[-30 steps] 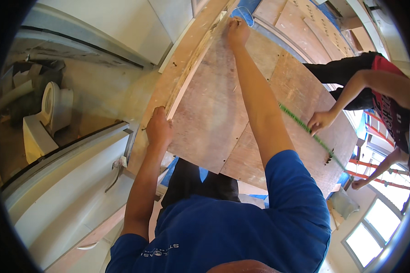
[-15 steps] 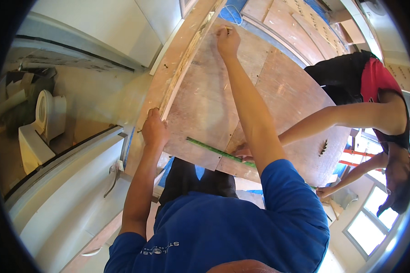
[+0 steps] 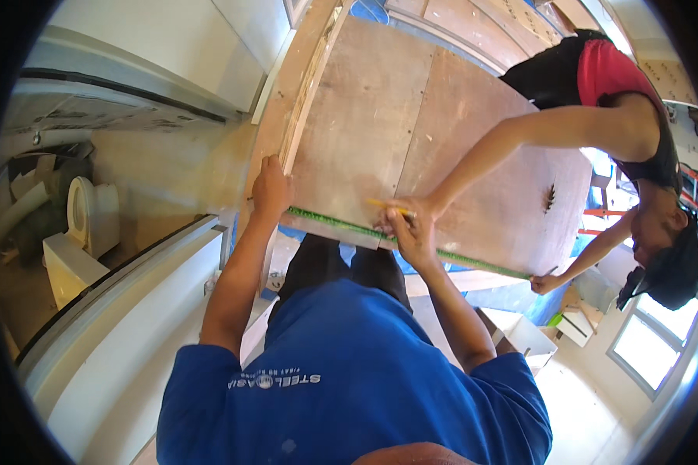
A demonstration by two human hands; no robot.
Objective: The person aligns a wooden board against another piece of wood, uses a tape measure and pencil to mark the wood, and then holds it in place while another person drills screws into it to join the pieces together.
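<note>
A long green strip, like a straightedge (image 3: pixel 473 261), lies across the near part of a plywood sheet (image 3: pixel 364 101). My left hand (image 3: pixel 272 188) is closed around the near end of a narrow wooden strip (image 3: pixel 312 93) at the sheet's left side; the green strip's left end meets this hand. In my right hand (image 3: pixel 417 236) is a yellow pencil (image 3: pixel 402 208), held over the green strip near its middle. A co-worker's hand (image 3: pixel 426 205) reaches in beside my right hand, partly hidden by it. The co-worker's other hand (image 3: pixel 547 284) is at the strip's right end.
The co-worker (image 3: pixel 644 147) leans over the sheet from the right. A dark mark (image 3: pixel 548 198) shows on the plywood. More boards (image 3: pixel 457 23) lie beyond. At left are a white door panel (image 3: pixel 163 46) and a toilet (image 3: pixel 81 208). A white box (image 3: pixel 520 335) stands at lower right.
My right hand has come back from the far end of the wooden strip to the green strip. The green strip's left end now reaches my left hand, which stays at the wooden strip.
</note>
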